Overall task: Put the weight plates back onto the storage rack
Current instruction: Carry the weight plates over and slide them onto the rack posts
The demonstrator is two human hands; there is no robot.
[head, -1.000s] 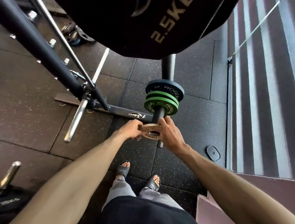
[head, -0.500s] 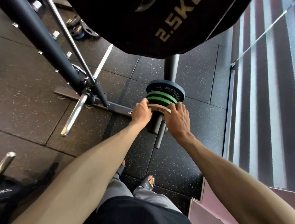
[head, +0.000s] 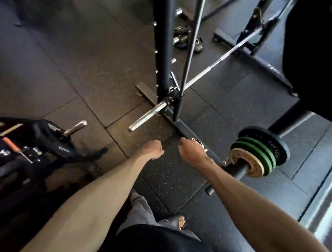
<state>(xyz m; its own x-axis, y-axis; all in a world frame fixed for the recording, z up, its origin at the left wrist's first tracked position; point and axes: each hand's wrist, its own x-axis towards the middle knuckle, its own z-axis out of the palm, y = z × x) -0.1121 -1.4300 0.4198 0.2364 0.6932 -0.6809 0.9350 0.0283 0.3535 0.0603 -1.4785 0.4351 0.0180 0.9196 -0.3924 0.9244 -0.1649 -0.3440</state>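
**A:** Plates first: where do they sit right now?

**B:** On the rack's peg (head: 241, 174) at your right. A small tan plate (head: 244, 163) is nearest you, two green plates (head: 263, 151) sit behind it, and a dark plate (head: 271, 140) is farthest in. They look pressed face to face, with bare peg showing on the near side.

**A:** And your hands?

**B:** Your left hand (head: 151, 149) is loosely curled over the floor (head: 69, 64), holding nothing. Your right hand (head: 193, 152) is curled too, knuckles up. Something small and glinting shows at its far edge, but I cannot tell whether you are gripping it or it lies on the rack's base bar (head: 182, 129) behind.

**A:** So what comes next, done properly?

**B:** I'd judge that peg is finished for now and you are turning to fetch another plate. A black plate marked 10KG (head: 56, 142) sits at your left on a chrome peg (head: 74, 126) (it may already be racked; I cannot tell). For any plate you fetch, take the rim in both hands, square the hole to the peg tip, then slide it until it meets the stack. Keep your fingers off the back face so they are not pinched, and mind your sandalled toes (head: 181, 222).

**A:** Anything held elsewhere?

**B:** A long chrome peg (head: 148, 115) near the upright (head: 162, 49) stands bare. Small dark items lie on the far floor, too blurred to name.
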